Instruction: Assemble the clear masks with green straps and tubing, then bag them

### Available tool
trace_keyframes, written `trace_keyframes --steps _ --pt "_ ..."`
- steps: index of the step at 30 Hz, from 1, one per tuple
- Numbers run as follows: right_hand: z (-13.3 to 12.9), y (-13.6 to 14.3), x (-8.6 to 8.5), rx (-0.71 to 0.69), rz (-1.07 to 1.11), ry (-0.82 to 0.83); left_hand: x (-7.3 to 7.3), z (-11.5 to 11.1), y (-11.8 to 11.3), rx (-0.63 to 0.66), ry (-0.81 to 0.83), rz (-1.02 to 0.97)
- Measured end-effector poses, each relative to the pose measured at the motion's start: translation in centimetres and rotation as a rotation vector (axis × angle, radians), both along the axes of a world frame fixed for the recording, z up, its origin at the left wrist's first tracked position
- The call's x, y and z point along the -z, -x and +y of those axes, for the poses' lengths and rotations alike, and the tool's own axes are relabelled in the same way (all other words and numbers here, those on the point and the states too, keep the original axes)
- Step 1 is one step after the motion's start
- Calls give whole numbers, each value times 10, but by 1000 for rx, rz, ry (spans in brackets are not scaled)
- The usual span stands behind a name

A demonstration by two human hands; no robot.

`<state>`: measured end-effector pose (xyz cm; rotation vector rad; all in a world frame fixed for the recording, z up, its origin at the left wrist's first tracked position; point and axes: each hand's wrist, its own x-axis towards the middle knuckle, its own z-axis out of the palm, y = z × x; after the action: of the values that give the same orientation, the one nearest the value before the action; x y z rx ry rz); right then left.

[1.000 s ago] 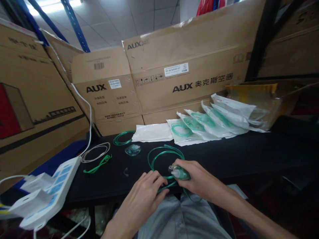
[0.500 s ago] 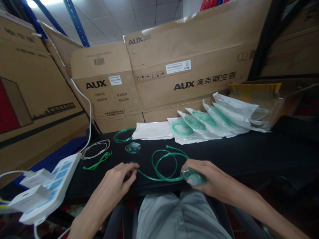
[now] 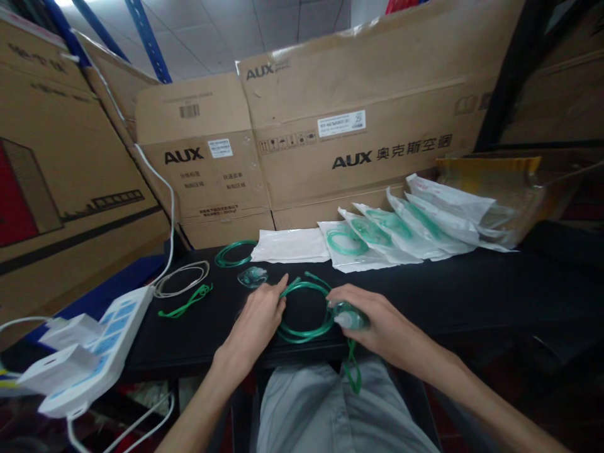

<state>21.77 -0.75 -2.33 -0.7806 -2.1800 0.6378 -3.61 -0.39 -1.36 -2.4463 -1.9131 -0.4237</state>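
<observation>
My left hand is closed at the left side of a loose coil of green tubing, its forefinger pointing up along one tube end. The fingers partly hide the tubing there. My right hand is wrapped around a clear green oxygen mask with a whitish port facing me. A green elastic strap dangles below it, over my lap. The coil's right side meets the right hand's fingertips. Behind my left hand lies another small clear mask. Further back is a second coil of green tubing.
A white packet and several bagged mask sets line the back of the black table. To the left are a green strap, a pale cable and a power strip. Large cardboard boxes wall off the back.
My left hand has moved right and away from me, bringing the tube's loose end up to the coil, which is now tighter. The mask has shifted slightly left, and its strap now hangs in view.
</observation>
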Motion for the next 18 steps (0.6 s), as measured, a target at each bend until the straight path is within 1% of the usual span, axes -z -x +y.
trace_keyframes --steps 3,4,6,9,12,18 --pt "14 -8 -4 202 -46 56 1 6 2 82 -11 -104" --pt "18 -8 -5 250 -64 84 1 9 2 106 -24 -136" --pt "23 -3 -5 292 -96 149 3 15 0 136 -46 -172" --pt "23 8 -4 269 -117 204 5 23 -5 188 -57 -188" --pt "19 15 -2 249 -123 194 4 30 -11 261 -68 -215" --pt "15 16 -4 214 -143 195 3 34 -18 404 -69 -273"
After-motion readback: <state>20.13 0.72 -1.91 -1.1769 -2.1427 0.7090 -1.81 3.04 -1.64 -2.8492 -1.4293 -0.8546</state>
